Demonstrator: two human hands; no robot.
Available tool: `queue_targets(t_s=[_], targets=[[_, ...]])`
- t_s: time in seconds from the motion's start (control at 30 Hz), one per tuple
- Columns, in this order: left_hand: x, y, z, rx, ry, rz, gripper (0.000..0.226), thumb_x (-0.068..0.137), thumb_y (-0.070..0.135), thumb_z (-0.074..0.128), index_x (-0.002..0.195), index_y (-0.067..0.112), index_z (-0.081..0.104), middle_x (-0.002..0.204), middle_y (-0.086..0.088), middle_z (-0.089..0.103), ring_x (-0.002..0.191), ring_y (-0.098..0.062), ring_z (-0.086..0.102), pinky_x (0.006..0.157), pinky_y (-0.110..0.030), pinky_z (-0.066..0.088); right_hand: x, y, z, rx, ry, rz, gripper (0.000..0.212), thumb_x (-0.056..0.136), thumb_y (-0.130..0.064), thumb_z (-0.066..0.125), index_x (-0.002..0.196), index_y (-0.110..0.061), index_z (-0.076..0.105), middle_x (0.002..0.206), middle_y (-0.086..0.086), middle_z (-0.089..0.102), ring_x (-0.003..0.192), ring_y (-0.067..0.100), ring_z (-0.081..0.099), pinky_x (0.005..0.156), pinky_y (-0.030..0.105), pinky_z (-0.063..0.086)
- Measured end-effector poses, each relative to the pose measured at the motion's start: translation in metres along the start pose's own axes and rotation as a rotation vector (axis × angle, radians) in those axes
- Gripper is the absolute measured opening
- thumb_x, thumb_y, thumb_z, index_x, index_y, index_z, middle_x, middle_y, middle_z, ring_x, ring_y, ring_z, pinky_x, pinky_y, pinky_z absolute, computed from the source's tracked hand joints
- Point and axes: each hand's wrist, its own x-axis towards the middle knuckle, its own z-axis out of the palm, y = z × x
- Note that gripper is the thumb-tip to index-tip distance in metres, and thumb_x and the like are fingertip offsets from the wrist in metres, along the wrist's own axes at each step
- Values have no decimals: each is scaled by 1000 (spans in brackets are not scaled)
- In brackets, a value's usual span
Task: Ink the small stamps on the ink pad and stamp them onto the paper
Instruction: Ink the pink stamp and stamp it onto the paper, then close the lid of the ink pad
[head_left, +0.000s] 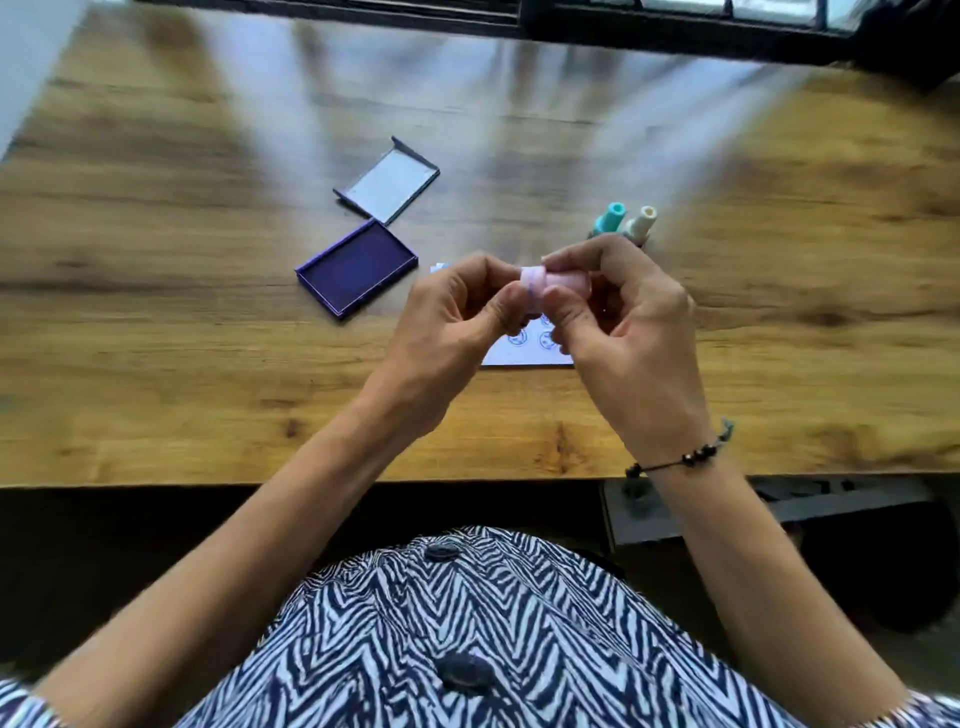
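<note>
A small pink stamp (555, 283) lies sideways in the air between both hands, above the white paper (524, 353). My left hand (457, 317) pinches its wider rim end, and my right hand (623, 317) grips its body with thumb and fingers. The paper shows several blue round stamp prints and is mostly hidden under my hands. The open purple ink pad (357, 274) lies on the table to the left of my hands. A teal stamp (609, 220) and a cream stamp (640, 224) stand just beyond my right hand.
The ink pad's lid (387, 179) lies open, inside up, beyond the pad. The wooden table (156, 364) reaches its front edge near my body. A dark window frame (675, 26) runs along the far edge.
</note>
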Motion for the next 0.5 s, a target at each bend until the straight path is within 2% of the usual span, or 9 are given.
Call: queue_targets(t_s=[0.07, 0.17, 0.27, 0.37, 0.5], targets=[[8, 0, -6, 48, 16, -36, 17, 89, 13, 53, 90, -3, 61, 68, -3, 58, 64, -6, 53, 62, -17, 43, 11, 3, 5, -40, -18, 1, 8, 82, -15, 65, 84, -8, 62, 75, 8, 66, 64, 14, 61, 64, 33, 54], [26, -5, -15, 173, 41, -154, 20, 88, 23, 55, 87, 6, 64, 75, -4, 61, 71, -13, 52, 72, -32, 43, 43, 14, 14, -190, -98, -36, 6, 80, -12, 63, 85, -10, 65, 79, 8, 71, 76, 24, 65, 71, 30, 50], [36, -13, -26, 214, 150, -183, 12, 87, 26, 57, 78, 20, 62, 74, 1, 63, 66, -7, 54, 75, -31, 43, 88, 34, 22, -516, -134, -98, 15, 78, -7, 56, 89, -11, 66, 93, 13, 72, 90, 31, 63, 76, 28, 41], [33, -16, -40, 234, 225, -156, 11, 86, 30, 59, 76, 25, 62, 75, 2, 65, 69, -8, 57, 77, -34, 46, 121, 53, 24, -780, -197, -61, 18, 82, -10, 52, 94, -11, 64, 104, 20, 66, 96, 39, 61, 78, 37, 48], [31, -15, -51, 199, 266, -143, 12, 86, 29, 58, 80, 21, 63, 75, 2, 65, 70, -11, 55, 76, -35, 45, 133, 65, 28, -936, -255, -121, 19, 83, -4, 48, 98, -5, 59, 105, 26, 60, 95, 44, 60, 78, 41, 49]])
